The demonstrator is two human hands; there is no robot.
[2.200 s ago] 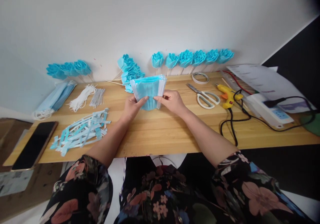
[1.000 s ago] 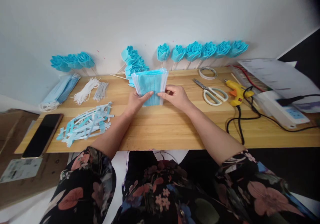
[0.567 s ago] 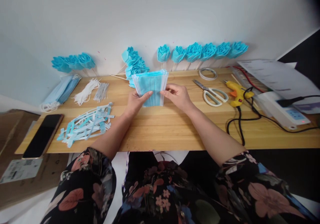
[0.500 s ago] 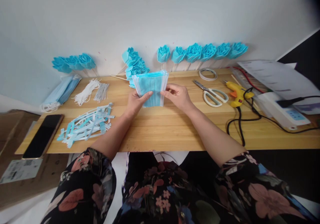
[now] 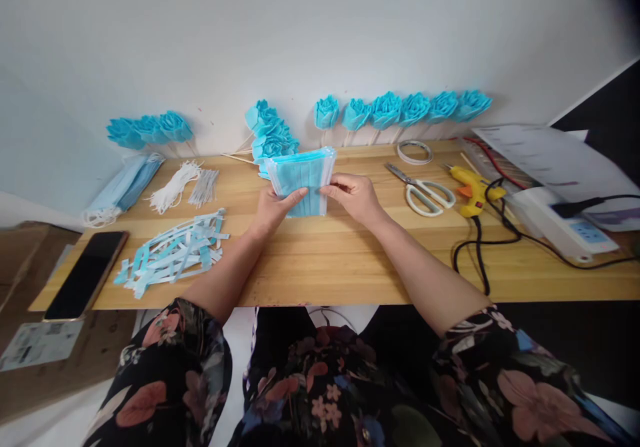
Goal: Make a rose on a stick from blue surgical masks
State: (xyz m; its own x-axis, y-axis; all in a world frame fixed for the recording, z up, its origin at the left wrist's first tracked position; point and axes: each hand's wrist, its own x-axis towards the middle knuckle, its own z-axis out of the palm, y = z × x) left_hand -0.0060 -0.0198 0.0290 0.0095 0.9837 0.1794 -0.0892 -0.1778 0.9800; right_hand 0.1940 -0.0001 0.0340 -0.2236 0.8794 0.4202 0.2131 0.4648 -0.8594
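A stack of blue face-mask sheets (image 5: 306, 179) stands upright between my hands, above the middle of the wooden table. My left hand (image 5: 278, 204) grips its left side, thumb across the front face. At the right edge my right hand (image 5: 353, 195) pinches the stack between thumb and fingers; the fingertips behind it are hidden. Just behind the stack lie several blue fabric flowers (image 5: 273, 134) on thin sticks. To the left of my left hand is a heap of cut blue and white strips (image 5: 175, 250). White-handled scissors (image 5: 425, 194) lie right of my right hand.
More blue flowers (image 5: 386, 110) lean on the wall. At left are masks with loops (image 5: 125, 187), white ear loops (image 5: 176, 186), grey wire pieces (image 5: 204, 188) and a phone (image 5: 87, 274). At right are a tape roll (image 5: 415, 152), a yellow glue gun (image 5: 473, 190) and a power strip (image 5: 565, 220).
The camera view has shifted slightly, so the scene sits a little lower. Both hands keep their hold on the mask stack, with hardly any movement.
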